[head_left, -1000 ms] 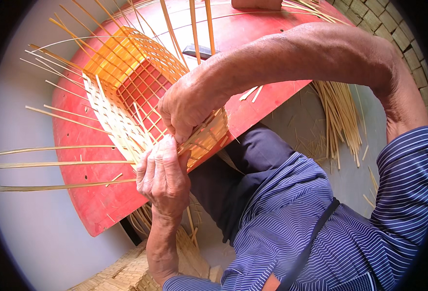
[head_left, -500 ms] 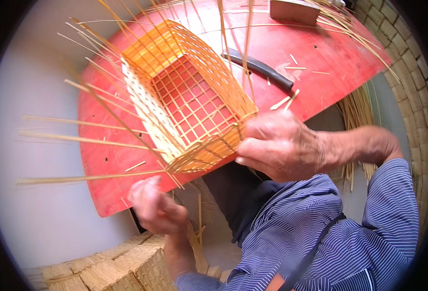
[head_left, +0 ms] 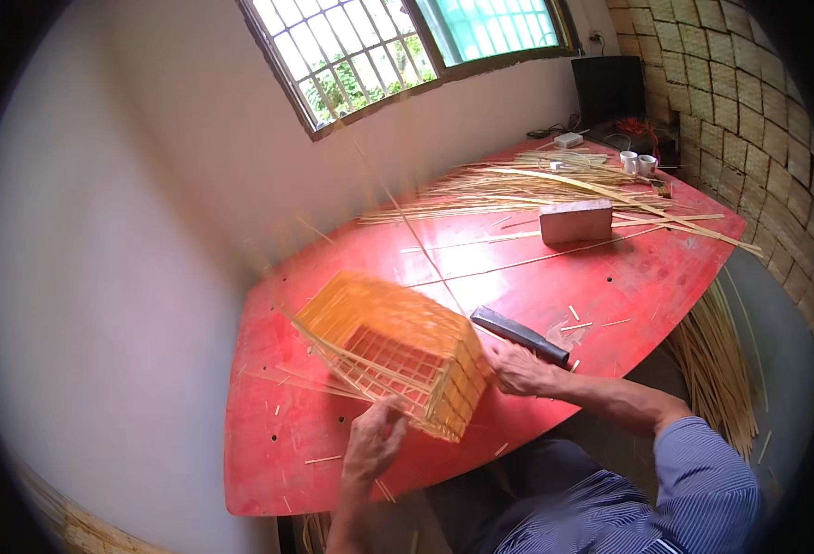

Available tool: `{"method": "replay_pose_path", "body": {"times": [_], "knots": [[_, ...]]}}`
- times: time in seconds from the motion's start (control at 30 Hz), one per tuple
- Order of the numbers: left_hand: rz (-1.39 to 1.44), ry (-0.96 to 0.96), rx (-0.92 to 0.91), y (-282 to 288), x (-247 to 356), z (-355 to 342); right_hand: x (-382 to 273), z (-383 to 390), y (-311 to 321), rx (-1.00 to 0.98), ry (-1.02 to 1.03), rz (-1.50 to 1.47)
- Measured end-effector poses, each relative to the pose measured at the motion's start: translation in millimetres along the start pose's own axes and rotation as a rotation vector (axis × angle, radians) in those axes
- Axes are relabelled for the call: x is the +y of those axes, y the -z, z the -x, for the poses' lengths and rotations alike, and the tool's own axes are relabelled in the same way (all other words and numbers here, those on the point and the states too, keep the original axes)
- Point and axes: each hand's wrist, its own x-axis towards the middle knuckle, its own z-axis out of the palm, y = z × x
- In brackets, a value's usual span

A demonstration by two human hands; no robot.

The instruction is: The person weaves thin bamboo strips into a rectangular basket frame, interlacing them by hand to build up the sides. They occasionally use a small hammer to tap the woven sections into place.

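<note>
Red tabletop (head_left: 278, 475) — amber woven basket (head_left: 412, 319), lattice-bottomed

A: How is the left hand (head_left: 373, 445) posed?
B: Set low, fingers (head_left: 388, 407) curled; left forearm (head_left: 350, 517) steep, entering from below.
A: And the right hand (head_left: 520, 370)?
B: Set higher, slightly blurred; right forearm (head_left: 610, 400) slanting down to the bent elbow (head_left: 676, 417).

The basket (head_left: 384, 309) is blurred, and the long strips (head_left: 398, 217) standing up from it smear into streaks. How the fingertips of the right hand (head_left: 522, 371) meet its corner cannot be made out. The lower edge cuts off the left forearm (head_left: 347, 526) and striped shirt (head_left: 707, 480); the upper edge crops the window (head_left: 361, 55).
</note>
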Motion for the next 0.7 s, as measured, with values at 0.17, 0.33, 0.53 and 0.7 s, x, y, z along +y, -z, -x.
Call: {"method": "replay_pose_path", "body": {"times": [0.17, 0.33, 0.53, 0.7], "knots": [[0.008, 0.127, 0.046, -23, 19, -28, -70, -32, 41, 0.386, 0.208, -0.34], [-0.056, 0.097, 0.131, -50, 3, -41, -100, -44, 34, 0.529, 0.13, -0.423], [-0.076, 0.09, 0.219, -46, 5, -55, -82, -57, 13, 0.582, 0.072, -0.353], [0.086, 0.099, 0.328, -25, 42, -61, -88, -59, 8, 0.638, 0.087, -0.29]]}}
